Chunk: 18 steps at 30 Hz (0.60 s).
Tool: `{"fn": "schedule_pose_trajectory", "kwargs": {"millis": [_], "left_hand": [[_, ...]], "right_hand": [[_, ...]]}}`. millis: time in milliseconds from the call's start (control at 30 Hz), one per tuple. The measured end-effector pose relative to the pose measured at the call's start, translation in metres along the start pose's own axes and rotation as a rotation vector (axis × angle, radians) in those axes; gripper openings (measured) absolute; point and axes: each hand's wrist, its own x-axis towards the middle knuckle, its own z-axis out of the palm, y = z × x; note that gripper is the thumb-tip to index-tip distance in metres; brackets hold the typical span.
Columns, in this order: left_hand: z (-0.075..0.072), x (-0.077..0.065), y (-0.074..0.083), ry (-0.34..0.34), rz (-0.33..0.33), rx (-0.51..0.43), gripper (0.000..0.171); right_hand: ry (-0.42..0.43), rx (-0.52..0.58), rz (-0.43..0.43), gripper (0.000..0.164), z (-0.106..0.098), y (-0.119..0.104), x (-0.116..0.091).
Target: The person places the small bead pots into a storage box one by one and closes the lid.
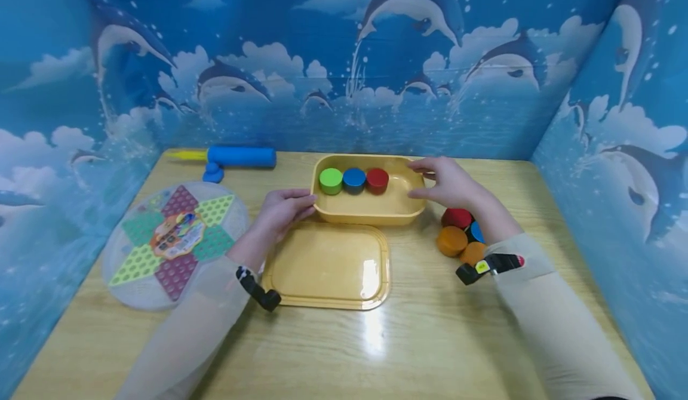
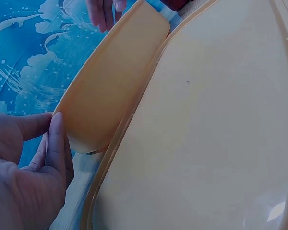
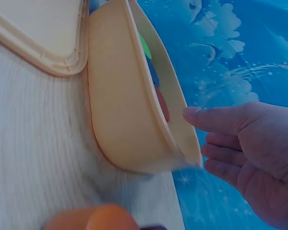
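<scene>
A yellow plastic box (image 1: 371,217) stands on the table with a green round block (image 1: 331,181), a blue one (image 1: 354,181) and a red one (image 1: 377,181) in a row inside. My left hand (image 1: 285,212) pinches the rim at its left end between thumb and fingers, clearest in the left wrist view. At the right end, my right hand (image 1: 448,184) has its thumb and fingers spread, the fingertips at the rim and nothing between them. The matching yellow lid (image 1: 328,265) lies flat in front of the box. More round blocks, red (image 1: 457,217) and orange (image 1: 451,241) among them, cluster under the right forearm.
On the left lies a round Chinese checkers board (image 1: 177,245) with a coloured star. Behind it are a blue and yellow pump-like toy (image 1: 242,157) and a small blue piece (image 1: 213,173). A dolphin-print curtain (image 1: 333,60) encloses the wooden table (image 1: 419,340).
</scene>
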Motion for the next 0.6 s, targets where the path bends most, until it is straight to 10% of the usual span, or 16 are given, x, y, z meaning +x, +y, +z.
{"fn": "schedule_pose_trajectory", "kwargs": {"millis": [600], "left_hand": [[0.0, 0.003, -0.002, -0.022, 0.023, -0.025, 0.046]], "right_hand": [[0.049, -0.039, 0.047, 0.063, -0.03, 0.033, -0.075]]}}
